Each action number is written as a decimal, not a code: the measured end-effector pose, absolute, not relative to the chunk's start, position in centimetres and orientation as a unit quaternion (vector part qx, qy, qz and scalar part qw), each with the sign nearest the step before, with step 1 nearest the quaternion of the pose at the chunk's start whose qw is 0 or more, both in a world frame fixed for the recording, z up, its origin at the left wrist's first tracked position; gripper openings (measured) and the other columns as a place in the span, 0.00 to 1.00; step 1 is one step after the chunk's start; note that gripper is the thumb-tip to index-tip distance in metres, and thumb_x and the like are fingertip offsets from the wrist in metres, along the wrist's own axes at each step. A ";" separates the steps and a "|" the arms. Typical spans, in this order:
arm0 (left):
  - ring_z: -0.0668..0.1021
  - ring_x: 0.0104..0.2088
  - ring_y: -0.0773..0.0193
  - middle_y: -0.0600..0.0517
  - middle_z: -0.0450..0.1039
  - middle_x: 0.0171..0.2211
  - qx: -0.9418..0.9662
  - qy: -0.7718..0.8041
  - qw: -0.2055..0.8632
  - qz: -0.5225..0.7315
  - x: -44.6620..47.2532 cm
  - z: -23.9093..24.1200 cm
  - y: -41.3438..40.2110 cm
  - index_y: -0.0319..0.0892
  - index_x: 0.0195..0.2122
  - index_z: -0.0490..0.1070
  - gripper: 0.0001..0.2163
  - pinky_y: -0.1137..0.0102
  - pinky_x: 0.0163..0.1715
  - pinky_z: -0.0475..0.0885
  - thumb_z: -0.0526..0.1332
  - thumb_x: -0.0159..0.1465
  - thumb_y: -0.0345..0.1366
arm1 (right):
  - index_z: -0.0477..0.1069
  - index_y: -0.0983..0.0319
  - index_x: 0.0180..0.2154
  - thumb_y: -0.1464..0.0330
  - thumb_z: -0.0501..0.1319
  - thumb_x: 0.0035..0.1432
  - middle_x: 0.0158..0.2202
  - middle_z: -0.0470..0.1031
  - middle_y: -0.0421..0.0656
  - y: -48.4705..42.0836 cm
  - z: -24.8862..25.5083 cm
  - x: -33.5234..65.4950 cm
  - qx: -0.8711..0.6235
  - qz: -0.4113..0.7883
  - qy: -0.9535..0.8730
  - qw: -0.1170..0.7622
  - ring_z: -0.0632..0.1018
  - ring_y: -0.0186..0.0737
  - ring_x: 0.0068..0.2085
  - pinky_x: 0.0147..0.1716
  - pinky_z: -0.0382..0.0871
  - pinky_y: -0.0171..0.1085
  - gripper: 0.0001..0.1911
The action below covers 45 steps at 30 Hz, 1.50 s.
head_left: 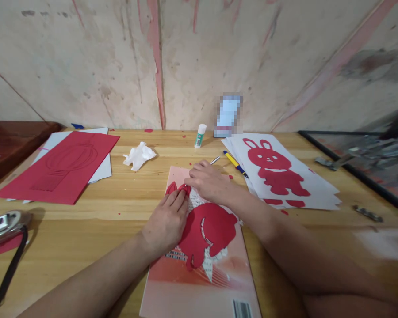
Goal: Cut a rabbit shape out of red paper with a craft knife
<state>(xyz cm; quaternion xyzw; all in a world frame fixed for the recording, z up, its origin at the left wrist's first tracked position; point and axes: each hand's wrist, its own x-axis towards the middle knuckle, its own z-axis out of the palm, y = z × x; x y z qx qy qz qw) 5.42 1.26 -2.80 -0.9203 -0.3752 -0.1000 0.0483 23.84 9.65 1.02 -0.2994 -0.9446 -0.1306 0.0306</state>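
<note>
A red paper rabbit cut-out (215, 223) lies on a pink-covered book (179, 291), its ears pointing away from me and a curved slit cut across it. My left hand (167, 221) lies with its fingers stretched flat over the paper, pressing it near the ears. My right hand (207, 179) is closed around a slim silver craft knife (215, 160), whose handle sticks out behind the fingers. The knife's tip is at the ear beside my left fingertips; the exact contact is partly hidden by the fingers.
To the right, a finished red rabbit (273, 168) lies on white sheets beside a yellow-and-blue pen (235, 163). Behind stand a glue stick (200, 136) and a phone (228, 115). Crumpled tissue (139, 155) and red paper with a drawn lantern (63, 165) lie left. A metal-and-black object (8, 225) sits at the left edge.
</note>
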 end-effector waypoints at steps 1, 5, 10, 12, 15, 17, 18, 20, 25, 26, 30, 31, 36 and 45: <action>0.63 0.61 0.48 0.34 0.63 0.58 -0.920 -0.375 0.052 -0.102 5.4 -2.8 1.2 0.27 0.57 0.63 0.20 0.54 0.58 0.59 0.45 0.67 0.29 | 0.73 0.61 0.34 0.73 0.56 0.60 0.30 0.72 0.45 9.6 1.0 23.8 -0.299 -0.133 -0.945 0.033 0.65 0.43 0.37 0.38 0.48 0.42 0.08; 0.63 0.61 0.48 0.35 0.64 0.58 -0.920 -0.372 0.074 -0.103 5.4 -2.7 1.2 0.28 0.56 0.63 0.19 0.56 0.58 0.59 0.45 0.68 0.30 | 0.74 0.61 0.34 0.72 0.56 0.60 0.29 0.72 0.45 9.8 0.9 23.9 -0.301 -0.137 -0.943 0.036 0.66 0.43 0.37 0.38 0.48 0.42 0.08; 0.64 0.60 0.47 0.35 0.64 0.58 -0.920 -0.371 0.076 -0.100 5.4 -2.7 1.3 0.26 0.56 0.63 0.20 0.55 0.57 0.60 0.46 0.67 0.30 | 0.74 0.61 0.34 0.73 0.55 0.61 0.29 0.72 0.44 10.1 0.9 23.9 -0.298 -0.144 -0.943 0.032 0.66 0.42 0.36 0.38 0.48 0.42 0.10; 0.65 0.59 0.46 0.34 0.64 0.57 -0.922 -0.368 0.073 -0.099 5.5 -2.6 1.3 0.26 0.56 0.63 0.20 0.55 0.57 0.61 0.46 0.67 0.30 | 0.75 0.61 0.34 0.73 0.54 0.62 0.28 0.73 0.44 10.2 0.8 23.9 -0.298 -0.148 -0.943 0.031 0.65 0.42 0.36 0.38 0.48 0.42 0.11; 0.65 0.59 0.46 0.34 0.65 0.57 -0.922 -0.367 0.071 -0.105 5.5 -2.6 1.4 0.25 0.56 0.63 0.20 0.55 0.57 0.62 0.46 0.67 0.30 | 0.75 0.60 0.34 0.73 0.54 0.63 0.28 0.72 0.44 10.3 0.7 24.0 -0.294 -0.154 -0.942 0.038 0.65 0.41 0.35 0.38 0.47 0.42 0.11; 0.66 0.59 0.46 0.34 0.65 0.57 -0.920 -0.369 0.070 -0.113 5.5 -2.6 1.4 0.26 0.56 0.64 0.20 0.55 0.56 0.63 0.46 0.67 0.30 | 0.75 0.60 0.33 0.73 0.53 0.62 0.27 0.72 0.43 10.4 0.7 24.1 -0.295 -0.156 -0.942 0.044 0.65 0.41 0.35 0.38 0.47 0.42 0.12; 0.66 0.58 0.46 0.34 0.65 0.57 -0.919 -0.371 0.069 -0.116 5.5 -2.6 1.4 0.26 0.56 0.64 0.19 0.55 0.56 0.63 0.46 0.67 0.30 | 0.75 0.60 0.32 0.73 0.53 0.62 0.27 0.72 0.43 10.4 0.7 24.1 -0.296 -0.156 -0.941 0.045 0.64 0.41 0.35 0.37 0.47 0.42 0.12; 0.66 0.58 0.47 0.34 0.65 0.57 -0.918 -0.372 0.065 -0.119 5.5 -2.7 1.4 0.26 0.56 0.63 0.20 0.55 0.56 0.62 0.46 0.67 0.30 | 0.74 0.60 0.31 0.74 0.54 0.61 0.26 0.71 0.43 10.4 0.7 24.2 -0.299 -0.153 -0.941 0.041 0.64 0.41 0.34 0.37 0.47 0.42 0.12; 0.65 0.59 0.46 0.34 0.65 0.57 -0.920 -0.374 0.058 -0.104 5.6 -2.6 1.4 0.26 0.57 0.63 0.20 0.55 0.56 0.63 0.47 0.67 0.30 | 0.74 0.60 0.31 0.75 0.54 0.60 0.25 0.71 0.43 10.5 0.8 24.1 -0.300 -0.164 -0.939 0.034 0.64 0.40 0.33 0.38 0.46 0.43 0.12; 0.66 0.58 0.46 0.35 0.65 0.57 -0.919 -0.376 0.059 -0.101 5.6 -2.6 1.4 0.26 0.57 0.63 0.20 0.56 0.56 0.63 0.47 0.66 0.30 | 0.74 0.60 0.30 0.75 0.53 0.60 0.25 0.71 0.43 10.5 0.9 24.1 -0.300 -0.166 -0.939 0.032 0.64 0.40 0.33 0.38 0.46 0.43 0.12; 0.66 0.58 0.46 0.35 0.65 0.56 -0.917 -0.378 0.070 -0.106 5.6 -2.7 1.4 0.26 0.56 0.64 0.20 0.56 0.56 0.63 0.48 0.66 0.30 | 0.74 0.60 0.31 0.75 0.54 0.60 0.25 0.71 0.43 10.4 1.1 24.1 -0.306 -0.166 -0.937 0.016 0.65 0.41 0.34 0.38 0.46 0.43 0.11; 0.66 0.58 0.46 0.35 0.65 0.56 -0.917 -0.377 0.071 -0.106 5.6 -2.7 1.4 0.26 0.56 0.64 0.20 0.56 0.56 0.63 0.48 0.66 0.31 | 0.74 0.60 0.31 0.75 0.54 0.59 0.26 0.71 0.43 10.4 1.1 24.1 -0.307 -0.166 -0.937 0.015 0.65 0.41 0.34 0.38 0.46 0.43 0.11; 0.67 0.57 0.46 0.34 0.66 0.56 -0.918 -0.375 0.072 -0.104 5.6 -2.6 1.4 0.25 0.56 0.64 0.20 0.56 0.55 0.64 0.48 0.66 0.30 | 0.74 0.60 0.31 0.74 0.55 0.59 0.25 0.70 0.42 10.4 1.1 24.2 -0.304 -0.170 -0.937 0.018 0.64 0.41 0.34 0.38 0.45 0.44 0.11; 0.66 0.58 0.47 0.35 0.66 0.56 -0.918 -0.373 0.072 -0.116 5.6 -2.8 1.4 0.27 0.55 0.65 0.18 0.55 0.55 0.64 0.48 0.67 0.31 | 0.75 0.60 0.33 0.75 0.54 0.60 0.26 0.71 0.44 10.4 1.4 24.2 -0.311 -0.160 -0.937 0.004 0.63 0.41 0.34 0.39 0.44 0.44 0.12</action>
